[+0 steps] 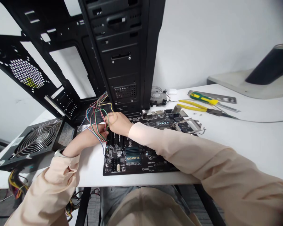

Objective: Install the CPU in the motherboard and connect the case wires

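Observation:
Both of my hands meet at the left edge of a black Gigabyte motherboard (155, 157), where a bundle of thin coloured wires (94, 117) runs down from the computer case (132, 69). My right hand (118, 123) is closed with its fingertips pinched among the wires, just above the board's slots. Close beside it, my left hand (96, 135) curls in under the wires, its fingers partly covered by them. The connector ends between the fingertips are hidden. Some wires reach the board's left edge below my fingers.
A power supply (41, 141) lies at the left, its cables (17, 183) hanging over the table edge. A CPU cooler (158, 96), a green-yellow screwdriver (202, 98), yellow-handled pliers (195, 106) and a metal plate (223, 98) lie behind the board. A monitor stand (254, 81) is at the right.

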Motion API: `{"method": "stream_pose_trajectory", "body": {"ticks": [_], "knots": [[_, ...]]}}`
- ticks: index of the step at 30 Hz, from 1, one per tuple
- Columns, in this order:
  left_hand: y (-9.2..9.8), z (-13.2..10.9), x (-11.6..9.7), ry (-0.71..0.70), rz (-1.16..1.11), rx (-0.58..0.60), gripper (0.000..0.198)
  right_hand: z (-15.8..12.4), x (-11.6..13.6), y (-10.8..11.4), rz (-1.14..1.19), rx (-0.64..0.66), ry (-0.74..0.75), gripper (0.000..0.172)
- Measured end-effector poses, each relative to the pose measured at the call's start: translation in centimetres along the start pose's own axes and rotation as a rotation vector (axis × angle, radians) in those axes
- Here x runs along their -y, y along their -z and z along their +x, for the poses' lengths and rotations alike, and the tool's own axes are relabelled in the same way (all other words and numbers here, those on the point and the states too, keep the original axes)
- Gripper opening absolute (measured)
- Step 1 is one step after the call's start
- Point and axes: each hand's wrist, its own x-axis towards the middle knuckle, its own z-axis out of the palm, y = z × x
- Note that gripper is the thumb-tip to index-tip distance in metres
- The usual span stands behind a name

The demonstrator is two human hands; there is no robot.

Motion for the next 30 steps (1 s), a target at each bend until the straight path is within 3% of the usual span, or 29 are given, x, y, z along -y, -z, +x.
{"method": "stream_pose_trajectory", "body": {"ticks": [13,21,25,30], "knots": [[0.3,0.0,-0.5,-0.024,-0.024,0.022,0.018,0.1,-0.4,-0.8,0.081,-0.093,-0.017,0.024],[0.2,-0.6,-0.7,0.084,-0.094,-0.095,0.018,0.2,-0.4,-0.4,0.156,-0.106,-0.035,0.027],[0.3,-0.9,-0.9,0.111,-0.207,-0.090,0.017,0.1,-0.5,-0.5,0.194,-0.081,-0.039,0.030],[0.3,-0.4,-1.2,0.095,-0.390,-0.184,0.030,-0.1,-0.8,-0.8,0.252,-0.071,0.004,0.026]]}}
